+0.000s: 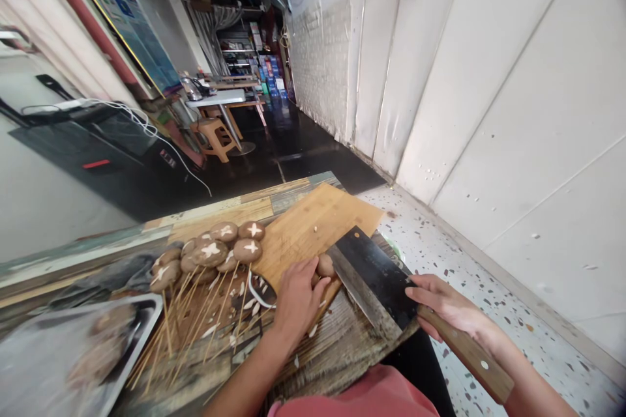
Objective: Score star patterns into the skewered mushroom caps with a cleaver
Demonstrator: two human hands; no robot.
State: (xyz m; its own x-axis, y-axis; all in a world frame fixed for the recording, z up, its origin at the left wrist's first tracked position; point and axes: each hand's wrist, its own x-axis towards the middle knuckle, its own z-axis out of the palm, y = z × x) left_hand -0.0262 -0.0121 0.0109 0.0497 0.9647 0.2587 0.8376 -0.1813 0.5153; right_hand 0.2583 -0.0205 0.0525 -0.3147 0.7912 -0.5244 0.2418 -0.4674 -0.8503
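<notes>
My left hand grips a brown mushroom between thumb and fingers, on the near part of a wooden cutting board. In my right hand is a cleaver, held where the wooden handle meets the dark, wide blade. The blade slants beside the mushroom, its edge towards my left hand; whether they touch I cannot tell. Left of the board lie several mushrooms on bamboo skewers, their caps cut with white crosses and stars. White mushroom trimmings are scattered around the skewers.
A metal tray with plastic-wrapped contents stands at the lower left, beside a dark cloth. All this rests on a wood-patterned table. A white wall runs along the right. Further back are a stool and a small table.
</notes>
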